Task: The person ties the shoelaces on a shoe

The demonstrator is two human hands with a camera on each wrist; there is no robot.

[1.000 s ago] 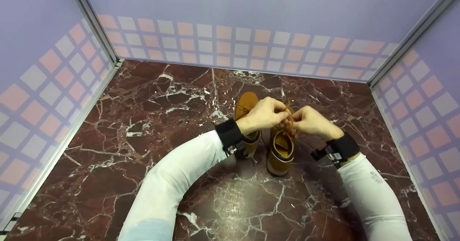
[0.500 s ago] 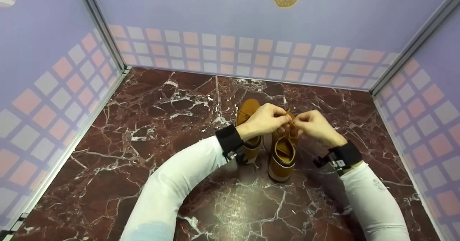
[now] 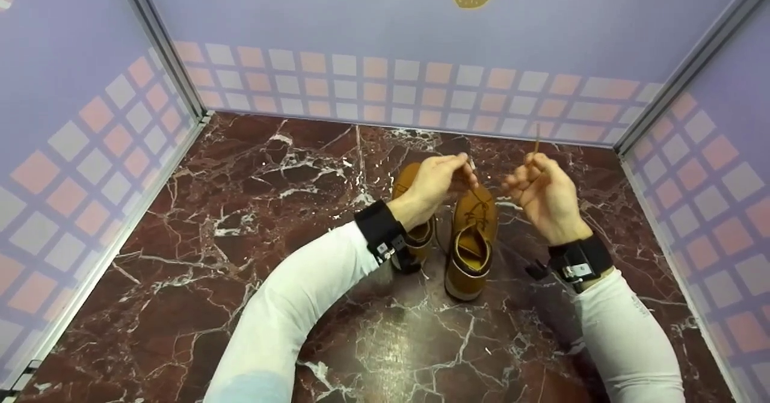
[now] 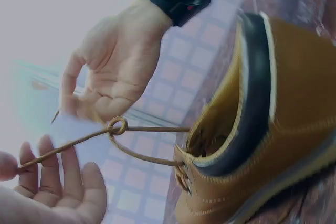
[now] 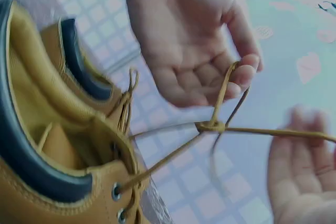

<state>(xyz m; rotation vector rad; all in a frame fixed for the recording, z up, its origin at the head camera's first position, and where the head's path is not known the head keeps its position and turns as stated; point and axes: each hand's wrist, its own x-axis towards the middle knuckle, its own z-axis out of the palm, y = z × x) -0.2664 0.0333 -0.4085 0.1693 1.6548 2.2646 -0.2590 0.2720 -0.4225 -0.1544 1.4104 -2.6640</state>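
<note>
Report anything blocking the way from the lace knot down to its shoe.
Nothing visible does. Only two strands of lace cross the gap from the knot to the shoe. The left hand and right hand hold the lace beyond the knot, outside that gap.

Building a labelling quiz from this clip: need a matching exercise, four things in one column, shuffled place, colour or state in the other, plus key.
Column 1
1. Lace
2. Left shoe
3. Left wristband
4. Floor

Column 2
A. Black
B. Dark red with white veins
C. Held by the left hand and the right hand
D. Standing upright, partly hidden behind the left hand

Pairs: 1-C, 2-D, 3-A, 4-B
</note>
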